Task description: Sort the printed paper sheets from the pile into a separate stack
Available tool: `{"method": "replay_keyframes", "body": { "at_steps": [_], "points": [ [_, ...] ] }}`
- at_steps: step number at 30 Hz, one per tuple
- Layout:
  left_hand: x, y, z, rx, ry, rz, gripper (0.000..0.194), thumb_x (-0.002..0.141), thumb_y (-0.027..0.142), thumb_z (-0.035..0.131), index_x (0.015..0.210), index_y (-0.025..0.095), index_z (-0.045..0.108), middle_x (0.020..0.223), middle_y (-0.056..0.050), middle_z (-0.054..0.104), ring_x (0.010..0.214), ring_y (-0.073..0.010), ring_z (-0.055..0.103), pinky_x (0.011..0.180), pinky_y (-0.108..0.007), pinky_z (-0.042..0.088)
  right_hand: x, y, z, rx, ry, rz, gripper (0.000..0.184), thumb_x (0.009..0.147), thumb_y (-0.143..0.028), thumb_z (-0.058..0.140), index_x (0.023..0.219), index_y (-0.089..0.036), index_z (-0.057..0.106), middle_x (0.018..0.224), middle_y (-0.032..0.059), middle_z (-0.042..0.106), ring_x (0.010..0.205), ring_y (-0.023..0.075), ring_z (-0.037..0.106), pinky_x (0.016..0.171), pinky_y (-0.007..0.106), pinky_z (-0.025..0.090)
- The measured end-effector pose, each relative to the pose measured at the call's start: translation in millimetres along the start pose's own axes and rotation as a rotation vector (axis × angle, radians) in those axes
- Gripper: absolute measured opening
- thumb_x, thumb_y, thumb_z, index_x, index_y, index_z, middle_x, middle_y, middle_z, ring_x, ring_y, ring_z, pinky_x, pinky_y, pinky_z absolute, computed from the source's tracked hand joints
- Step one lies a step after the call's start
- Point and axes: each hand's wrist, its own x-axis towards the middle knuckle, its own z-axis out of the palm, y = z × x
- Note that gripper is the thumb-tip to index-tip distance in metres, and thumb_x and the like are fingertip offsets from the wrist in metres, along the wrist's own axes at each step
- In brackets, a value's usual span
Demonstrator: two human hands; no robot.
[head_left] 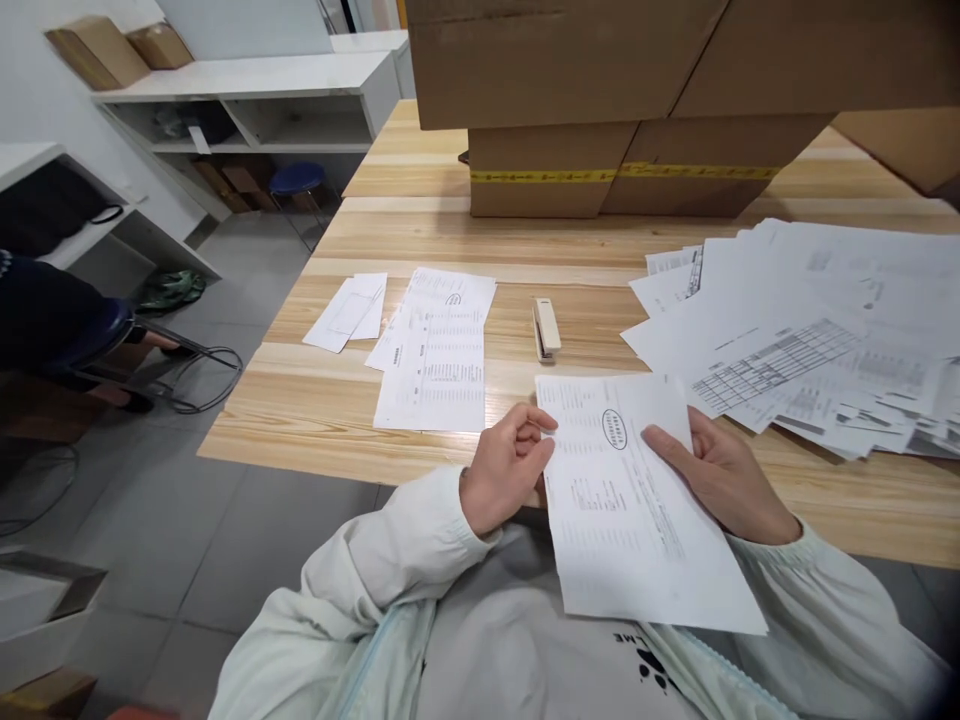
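Note:
Between my two hands is a small bundle of printed sheets (615,500), tilted over my lap at the table's front edge. An oval stamp mark shows on its top page. My right hand (724,470) is closed on the right edge, thumb across the front and fingers behind. At the left edge, the curled fingers and thumb of my left hand (514,465) close in on the paper; how firmly they pinch it cannot be made out. Beyond the sheets a cream-coloured stapler (546,330) lies on the wooden table (330,400).
Overlapping printed papers (442,350) lie left of the stapler, beside smaller slips (349,312). A large spread of loose papers (795,330) covers the right side. Stacked cardboard boxes (555,165) stand at the back. A person's leg and a stool (97,335) are at the far left.

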Motion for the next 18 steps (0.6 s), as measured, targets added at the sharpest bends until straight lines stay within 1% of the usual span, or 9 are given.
{"method": "replay_keyframes", "body": {
  "at_steps": [2, 3, 5, 7, 9, 13, 15, 16, 18],
  "points": [
    [5, -5, -1.3, 0.002, -0.072, -0.132, 0.006, 0.083, 0.015, 0.057, 0.088, 0.018, 0.057, 0.059, 0.008, 0.044, 0.048, -0.0075, 0.049, 0.047, -0.020, 0.044, 1, 8, 0, -0.007, 0.002, -0.011, 0.040, 0.074, -0.048, 0.081, 0.103, -0.023, 0.072, 0.078, 0.0022, 0.071, 0.068, 0.0193, 0.065, 0.049, 0.027, 0.052],
    [9, -6, -1.8, 0.007, -0.091, -0.172, 0.006, 0.082, 0.013, 0.055, 0.087, 0.017, 0.057, 0.059, 0.008, 0.046, 0.048, -0.0083, 0.051, 0.047, -0.021, 0.047, 2, 11, 1, -0.007, 0.019, -0.011, 0.041, 0.075, -0.049, 0.080, 0.105, -0.023, 0.071, 0.079, 0.0024, 0.071, 0.070, 0.0194, 0.066, 0.049, 0.027, 0.053],
    [18, -5, -2.8, 0.053, -0.101, -0.192, 0.010, 0.081, 0.010, 0.053, 0.086, 0.016, 0.059, 0.061, 0.006, 0.050, 0.050, -0.0086, 0.053, 0.047, -0.021, 0.049, 8, 12, 3, 0.014, 0.043, -0.003, 0.044, 0.076, -0.051, 0.079, 0.107, -0.022, 0.068, 0.083, 0.0029, 0.072, 0.073, 0.0199, 0.067, 0.052, 0.028, 0.054],
    [26, -2, -3.7, 0.115, -0.100, -0.178, 0.014, 0.080, 0.006, 0.052, 0.085, 0.015, 0.061, 0.060, 0.005, 0.052, 0.049, -0.0073, 0.052, 0.045, -0.018, 0.045, 15, 11, 4, 0.032, 0.045, -0.007, 0.046, 0.075, -0.052, 0.079, 0.107, -0.021, 0.067, 0.086, 0.0031, 0.072, 0.073, 0.0203, 0.067, 0.054, 0.030, 0.055],
    [34, 3, -4.5, 0.142, -0.094, -0.190, 0.016, 0.080, 0.003, 0.051, 0.084, 0.014, 0.062, 0.057, 0.006, 0.052, 0.046, -0.0063, 0.050, 0.043, -0.017, 0.043, 24, 10, 6, 0.019, 0.045, -0.029, 0.047, 0.075, -0.053, 0.079, 0.106, -0.021, 0.066, 0.088, 0.0032, 0.073, 0.071, 0.0200, 0.067, 0.052, 0.030, 0.054],
    [47, 13, -4.6, 0.103, -0.073, -0.301, 0.020, 0.081, -0.002, 0.049, 0.080, 0.012, 0.063, 0.052, 0.007, 0.050, 0.044, -0.0068, 0.052, 0.042, -0.019, 0.049, 38, 12, 7, -0.054, 0.050, -0.075, 0.050, 0.076, -0.057, 0.077, 0.107, -0.020, 0.065, 0.087, 0.0039, 0.074, 0.069, 0.0199, 0.067, 0.051, 0.029, 0.051],
    [51, 15, -3.9, 0.103, -0.061, -0.313, 0.022, 0.083, -0.004, 0.048, 0.080, 0.011, 0.064, 0.052, 0.007, 0.051, 0.043, -0.0055, 0.051, 0.041, -0.017, 0.048, 42, 13, 3, -0.156, 0.049, -0.098, 0.054, 0.079, -0.060, 0.072, 0.114, -0.020, 0.064, 0.089, 0.0048, 0.075, 0.069, 0.0205, 0.067, 0.053, 0.031, 0.052],
    [53, 16, -3.6, 0.104, -0.057, -0.312, 0.023, 0.083, -0.004, 0.047, 0.080, 0.010, 0.064, 0.052, 0.007, 0.052, 0.042, -0.0048, 0.050, 0.041, -0.016, 0.046, 43, 12, -1, -0.256, 0.050, -0.114, 0.056, 0.081, -0.061, 0.069, 0.119, -0.020, 0.063, 0.088, 0.0046, 0.075, 0.067, 0.0206, 0.067, 0.053, 0.031, 0.052],
    [57, 18, -3.2, 0.094, -0.054, -0.318, 0.023, 0.085, -0.004, 0.047, 0.081, 0.010, 0.065, 0.053, 0.006, 0.053, 0.042, -0.0040, 0.050, 0.041, -0.014, 0.044, 44, 4, -13, -0.555, 0.084, -0.175, 0.058, 0.085, -0.060, 0.064, 0.127, -0.021, 0.062, 0.081, 0.0036, 0.075, 0.060, 0.0206, 0.065, 0.052, 0.032, 0.048]
  ]
}}
